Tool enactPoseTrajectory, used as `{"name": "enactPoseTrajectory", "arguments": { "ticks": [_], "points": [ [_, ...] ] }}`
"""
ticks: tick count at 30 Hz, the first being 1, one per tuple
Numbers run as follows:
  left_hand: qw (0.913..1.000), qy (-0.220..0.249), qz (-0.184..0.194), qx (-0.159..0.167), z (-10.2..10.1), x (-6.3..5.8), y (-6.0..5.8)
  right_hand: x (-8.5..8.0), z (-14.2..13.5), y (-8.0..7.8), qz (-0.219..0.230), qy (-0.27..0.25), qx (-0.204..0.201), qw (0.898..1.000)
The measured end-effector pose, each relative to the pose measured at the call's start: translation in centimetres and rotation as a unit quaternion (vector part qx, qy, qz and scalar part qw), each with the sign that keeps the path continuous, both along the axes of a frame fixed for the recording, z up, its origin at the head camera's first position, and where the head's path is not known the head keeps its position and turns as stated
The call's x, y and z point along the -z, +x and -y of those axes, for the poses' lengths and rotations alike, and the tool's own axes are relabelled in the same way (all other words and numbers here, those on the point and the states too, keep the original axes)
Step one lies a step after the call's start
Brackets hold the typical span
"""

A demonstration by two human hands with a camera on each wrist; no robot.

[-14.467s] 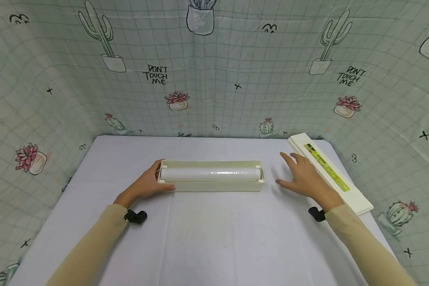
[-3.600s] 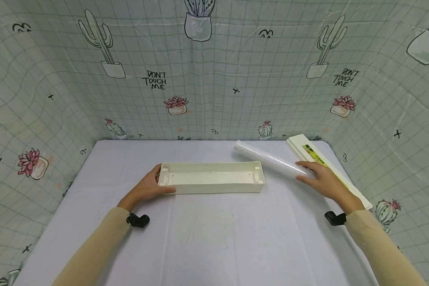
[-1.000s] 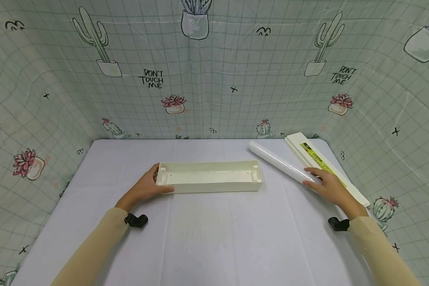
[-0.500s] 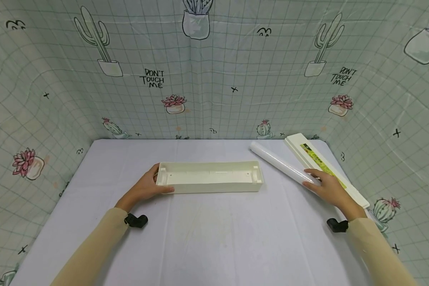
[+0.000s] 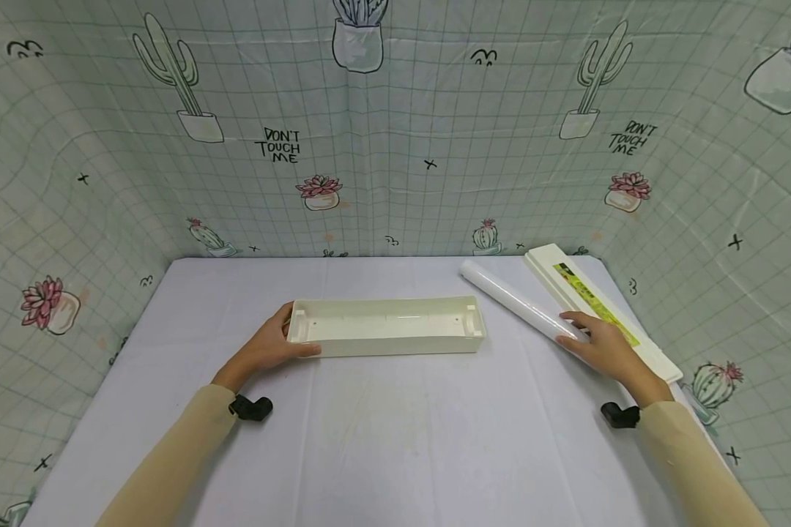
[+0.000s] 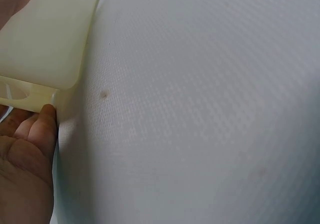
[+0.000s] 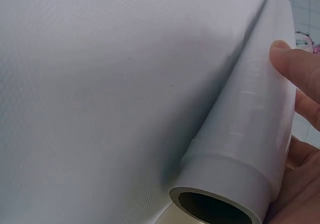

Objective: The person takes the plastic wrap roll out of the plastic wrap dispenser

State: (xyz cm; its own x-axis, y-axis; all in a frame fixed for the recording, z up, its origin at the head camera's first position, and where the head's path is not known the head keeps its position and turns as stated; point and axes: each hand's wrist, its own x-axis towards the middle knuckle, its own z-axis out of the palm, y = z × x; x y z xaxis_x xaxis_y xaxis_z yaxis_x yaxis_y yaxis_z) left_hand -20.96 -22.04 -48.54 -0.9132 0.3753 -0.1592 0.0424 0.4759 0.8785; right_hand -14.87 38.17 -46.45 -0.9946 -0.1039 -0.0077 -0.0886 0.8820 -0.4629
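Observation:
In the head view my left hand (image 5: 270, 344) grips the left end of a long cream plastic box (image 5: 389, 345), thumb on the front wall. The box stands open on top, with nothing lying inside. The left wrist view shows fingers (image 6: 44, 129) against the box's end wall (image 6: 30, 97). My right hand (image 5: 603, 351) holds the near end of a roll of cling film (image 5: 517, 301), which slants away to the far left. In the right wrist view the roll's hollow core end (image 7: 215, 206) faces the camera; whether this end touches the table cannot be told.
A long cream lid (image 5: 593, 300) with a yellow-green label lies slanted at the table's right edge, partly behind my right hand. A white cloth covers the table (image 5: 395, 439). Cactus-printed fabric (image 5: 395, 132) hangs around the back and sides.
At first the roll lay in the box and my right hand was empty; later the hand held it outside. Since then it shifted slightly right. Over the last second almost nothing has moved.

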Motion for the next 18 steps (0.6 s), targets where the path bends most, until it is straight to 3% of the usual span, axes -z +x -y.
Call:
{"name": "enactPoseTrajectory", "arguments": {
  "ticks": [18],
  "points": [
    [1.0, -0.002, -0.005, -0.003, -0.14, -0.07, 0.16, 0.36, -0.06, -0.02, 0.0, 0.002, 0.0, 1.0]
  ]
}}
